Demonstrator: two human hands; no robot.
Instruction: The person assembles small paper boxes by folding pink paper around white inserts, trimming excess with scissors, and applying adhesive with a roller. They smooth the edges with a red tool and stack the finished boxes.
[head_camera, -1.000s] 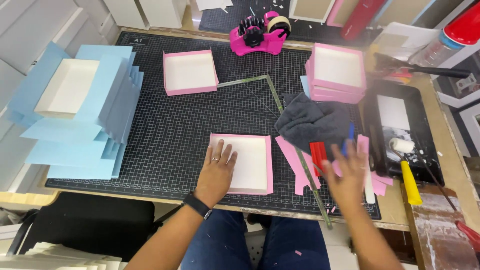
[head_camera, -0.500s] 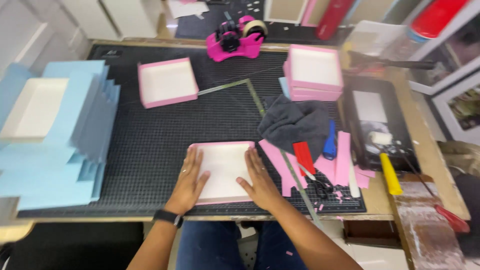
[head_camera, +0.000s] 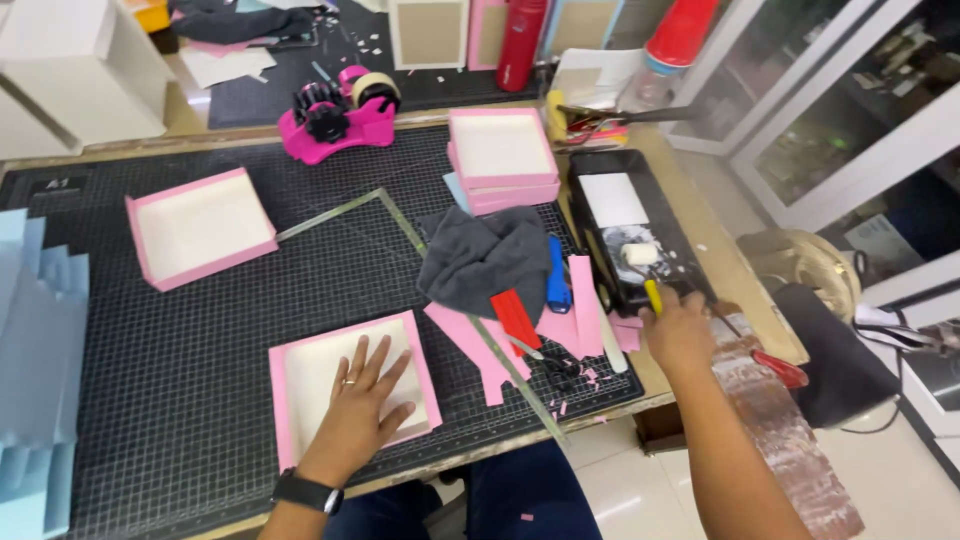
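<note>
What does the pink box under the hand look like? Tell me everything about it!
The pink box is a shallow, square tray that looks like cardboard: pink rim and outer walls, white inside. It lies open side up, turned a little askew, on the black grid cutting mat near the table's front edge. The left hand rests flat inside it, fingers spread. Nothing else is in it. Pink paper strips lie just to its right.

Right hand (head_camera: 680, 330) off the pink box (head_camera: 350, 385), now over at the yellow-handled roller (head_camera: 652, 296).
</note>
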